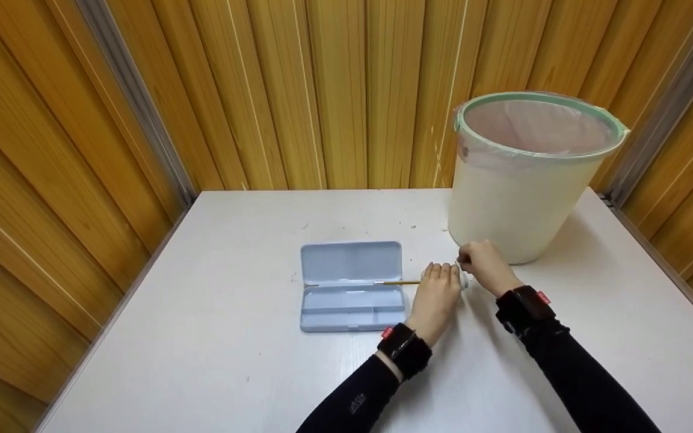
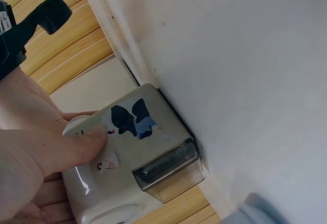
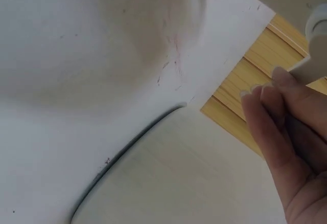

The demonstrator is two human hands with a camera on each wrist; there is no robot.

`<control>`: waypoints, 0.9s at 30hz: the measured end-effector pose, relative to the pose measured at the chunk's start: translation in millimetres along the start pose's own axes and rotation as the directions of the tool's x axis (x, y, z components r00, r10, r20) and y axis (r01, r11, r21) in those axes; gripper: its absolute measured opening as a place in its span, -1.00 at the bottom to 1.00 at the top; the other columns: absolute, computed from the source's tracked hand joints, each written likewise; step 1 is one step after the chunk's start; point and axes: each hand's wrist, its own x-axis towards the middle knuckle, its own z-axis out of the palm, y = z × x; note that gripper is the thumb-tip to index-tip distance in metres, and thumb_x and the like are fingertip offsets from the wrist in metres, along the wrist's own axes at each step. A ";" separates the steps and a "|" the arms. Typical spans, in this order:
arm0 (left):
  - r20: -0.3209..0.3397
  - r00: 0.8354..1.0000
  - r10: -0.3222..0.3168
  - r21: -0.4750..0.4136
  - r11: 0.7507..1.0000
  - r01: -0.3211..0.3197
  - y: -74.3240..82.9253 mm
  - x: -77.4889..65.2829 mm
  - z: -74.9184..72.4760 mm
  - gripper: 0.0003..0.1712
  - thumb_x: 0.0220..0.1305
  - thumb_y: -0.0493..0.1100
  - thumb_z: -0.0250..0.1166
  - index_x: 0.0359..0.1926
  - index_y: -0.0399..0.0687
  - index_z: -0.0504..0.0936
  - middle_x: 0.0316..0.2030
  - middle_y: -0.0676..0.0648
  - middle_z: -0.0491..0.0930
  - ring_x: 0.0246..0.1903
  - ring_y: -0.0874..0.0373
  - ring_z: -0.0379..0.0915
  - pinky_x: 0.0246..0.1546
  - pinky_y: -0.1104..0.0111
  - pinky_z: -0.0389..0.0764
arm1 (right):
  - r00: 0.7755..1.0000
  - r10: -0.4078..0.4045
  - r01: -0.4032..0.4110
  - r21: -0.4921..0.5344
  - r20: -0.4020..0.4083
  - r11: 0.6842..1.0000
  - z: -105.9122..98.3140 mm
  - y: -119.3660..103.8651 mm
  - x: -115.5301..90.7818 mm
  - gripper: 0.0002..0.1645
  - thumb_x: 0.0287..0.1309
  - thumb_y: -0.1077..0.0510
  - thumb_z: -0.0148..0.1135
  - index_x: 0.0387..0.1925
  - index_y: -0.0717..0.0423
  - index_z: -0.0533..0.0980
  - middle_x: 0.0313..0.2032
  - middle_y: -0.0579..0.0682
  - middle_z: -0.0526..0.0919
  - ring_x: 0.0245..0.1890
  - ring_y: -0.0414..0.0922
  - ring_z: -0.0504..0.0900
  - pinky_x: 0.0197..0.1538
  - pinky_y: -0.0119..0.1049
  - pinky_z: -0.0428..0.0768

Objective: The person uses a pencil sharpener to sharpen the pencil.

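Note:
My left hand (image 1: 438, 291) grips a pale crank pencil sharpener (image 2: 120, 152) with stickers and a see-through shavings drawer (image 2: 171, 170). In the head view the hand covers most of its body. A yellowish pencil (image 1: 403, 282) sticks out leftward from beside the left fingers, lying level above the hinge side of a blue pencil case (image 1: 351, 260); its other end is hidden. To the right of the sharpener, my right hand (image 1: 486, 264) pinches the end of the pale crank handle (image 3: 308, 69) between thumb and fingers.
The pencil case lies open, its divided tray facing up. A tall cream bin (image 1: 503, 204) with a green rim and a clear liner stands behind the right hand. Wood-patterned panels (image 1: 334, 90) border the white table (image 1: 202, 337) at the back and sides.

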 end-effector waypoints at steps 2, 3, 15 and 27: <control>-0.028 1.000 0.001 0.004 1.000 -0.001 0.5 -0.4 1.0 -0.58 0.27 -0.21 0.20 0.15 -0.01 0.61 0.01 0.06 0.68 0.01 0.22 0.60 0.23 0.38 0.50 | 1.000 -0.001 0.001 0.009 0.017 1.000 1.8 2.7 -1.4 -0.89 -0.11 0.51 0.34 -0.58 0.34 0.60 -0.56 0.17 0.67 -0.53 0.04 0.61 -0.35 -0.05 0.63; -0.044 0.999 0.002 0.008 1.000 -0.001 0.6 -0.6 1.5 -0.60 0.27 -0.21 0.19 0.13 -0.01 0.62 -0.02 0.06 0.69 -0.01 0.23 0.61 0.22 0.38 0.51 | 1.000 -0.004 0.004 0.009 0.028 1.000 2.7 3.5 -2.2 -0.88 -0.11 0.50 0.35 -0.59 0.32 0.60 -0.57 0.16 0.66 -0.54 0.02 0.60 -0.36 -0.07 0.62; -0.087 0.996 -0.013 -0.014 1.000 0.012 0.5 0.6 4.1 -0.65 0.22 -0.21 0.26 0.05 -0.03 0.64 -0.11 0.05 0.70 -0.07 0.22 0.63 0.18 0.39 0.54 | 0.995 0.013 -0.015 0.022 0.098 1.000 13.5 3.1 -22.1 -0.82 -0.35 0.52 0.26 -0.71 0.22 0.55 -0.68 0.00 0.57 -0.62 -0.16 0.41 -0.49 -0.25 0.44; 0.049 0.999 0.004 -0.027 1.000 -0.002 0.9 1.4 -1.7 -0.54 0.26 -0.25 0.22 0.20 -0.05 0.57 0.08 0.02 0.66 0.07 0.19 0.59 0.28 0.36 0.47 | 0.983 0.073 -0.094 0.122 0.168 0.988 0.4 -16.7 -55.5 -0.84 -0.22 0.40 0.48 -0.65 0.19 0.62 -0.67 -0.02 0.65 -0.65 -0.25 0.49 -0.48 -0.38 0.50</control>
